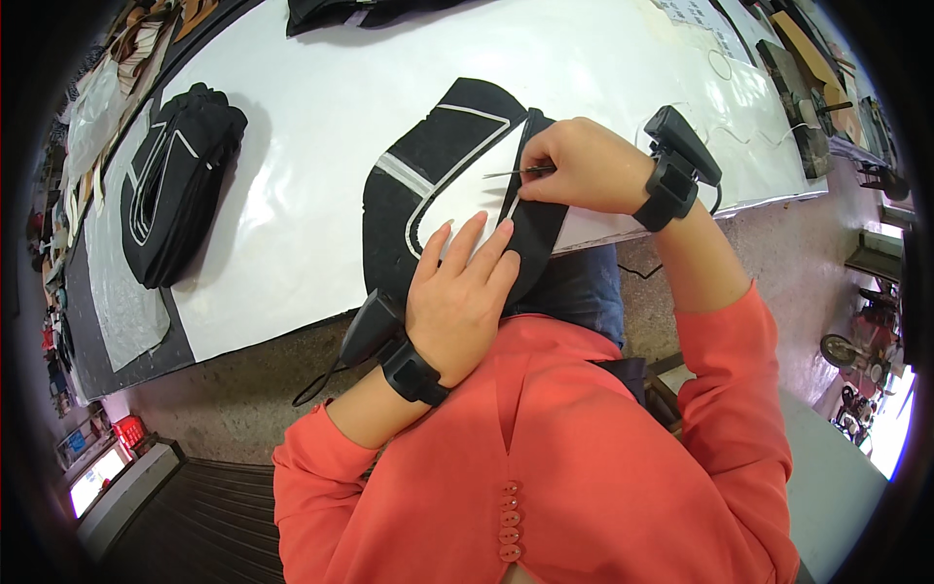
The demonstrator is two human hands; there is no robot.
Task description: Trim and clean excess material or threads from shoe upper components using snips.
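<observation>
A flat, curved black fabric piece with white-grey trim lines [399, 229], shaped like a shoe upper, lies at the table's near edge. My left hand [457, 302] rests on its near part, palm down with fingers stretched out and slightly apart. At the piece's right arm, my right hand [589, 165] is closed in a pinch around a thin, pointed metal tool [506, 174]. The tool's tip points left over the white gap inside the curve. Its exact kind is hidden by the fingers.
A thick stack of similar black pieces [180, 185] lies on the white-covered table [282, 146] to the left. Another black bundle [360, 12] is at the far edge. Clear plastic sheeting [122, 302] covers the left side. Dark blocks [793, 107] stand at the right end.
</observation>
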